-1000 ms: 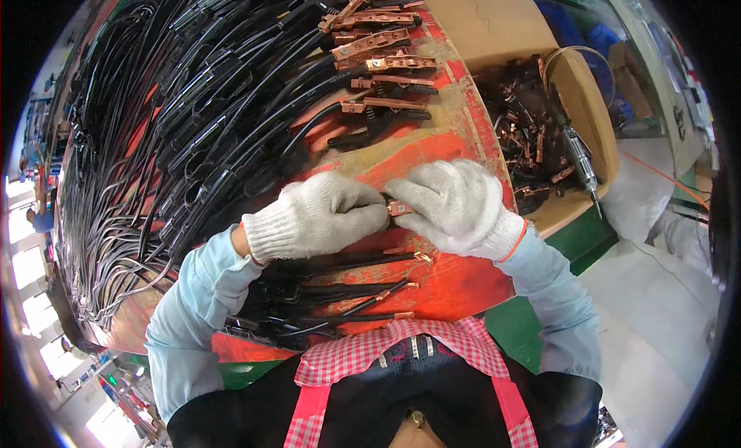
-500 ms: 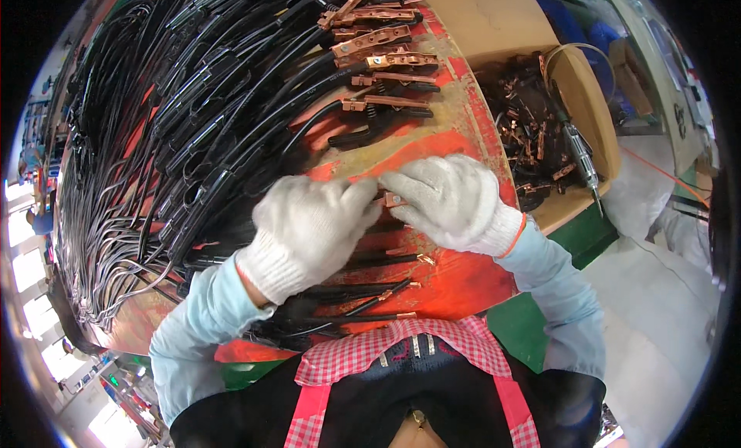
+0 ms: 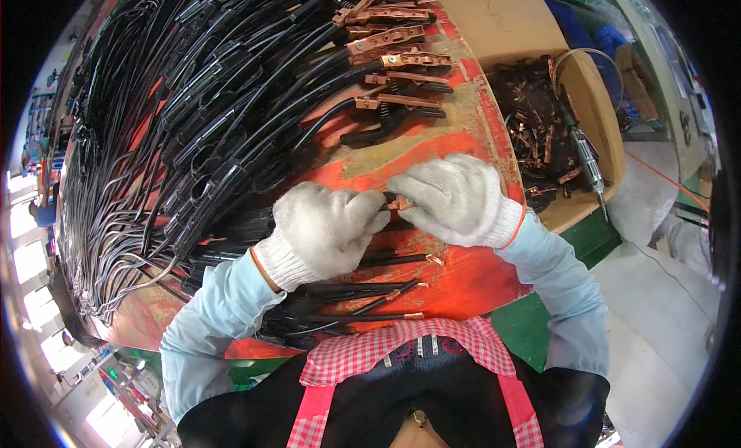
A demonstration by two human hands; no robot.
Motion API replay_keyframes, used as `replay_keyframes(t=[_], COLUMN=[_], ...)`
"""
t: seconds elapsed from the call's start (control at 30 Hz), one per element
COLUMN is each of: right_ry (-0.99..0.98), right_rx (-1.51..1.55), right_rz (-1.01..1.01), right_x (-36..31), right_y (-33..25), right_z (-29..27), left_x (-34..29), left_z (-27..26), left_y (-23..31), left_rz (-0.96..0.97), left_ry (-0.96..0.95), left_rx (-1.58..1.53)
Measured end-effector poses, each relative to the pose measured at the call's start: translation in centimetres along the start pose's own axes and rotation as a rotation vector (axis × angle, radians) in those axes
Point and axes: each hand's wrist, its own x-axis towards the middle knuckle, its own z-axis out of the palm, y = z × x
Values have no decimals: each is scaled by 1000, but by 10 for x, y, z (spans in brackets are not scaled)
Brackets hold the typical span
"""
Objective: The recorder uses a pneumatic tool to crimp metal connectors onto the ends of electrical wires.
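Head view (only cam). L hand, white knit glove: fingers curled, tips at L end of small copper-coloured metal piece; can't tell if gripping or just steadying, contact hidden by glove. R hand, white knit glove w/ orange-edged cuff: thumb + fingers closed on same piece from R. Piece sits betw. the hands, above worn red-painted tabletop, approx. in front of chest. Fingertip pinch prob. b/c piece is small; both hands meet there, prob. so one can brace vs. the other.

Nearer body: black cables w/ bare copper ends, ends pointing R, prob. so tips stay reachable. Beyond hands: copper-jawed black clamps in row, jaws also R, leads running L into mass of thin black cords; shared direction prob. limits tangling.

R side: open tan cardboard box w/ loose copper + black parts, within R-arm reach, presumably for easy picking. Silver cylindrical power tool leans at box's R part, tip down/outward.
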Motion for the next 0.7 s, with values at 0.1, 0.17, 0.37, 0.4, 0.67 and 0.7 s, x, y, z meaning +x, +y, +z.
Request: replay_keyframes(t=[0.1,0.17,0.37,0.4,0.67,0.7], right_ry=[-61,-99,-46,-47,-1,-27], right_rx=[14,19,52,53,55,57], right_rz=[-16,-17,-4,-2,-50,-45], right_x=[0,0,-3,-2,-3,-1], right_y=[-2,-2,1,1,-3,-4], right_z=[-6,-8,-1,-2,2,-1], left_x=[0,-1,0,1,4,3], left_z=[0,0,6,6,2,2], left_y=[0,0,1,2,2,3], left_rz=[22,30,93,83,70,81], left_ry=[16,34,108,108,35,50], left_rx=[46,67,57,48,58,60])
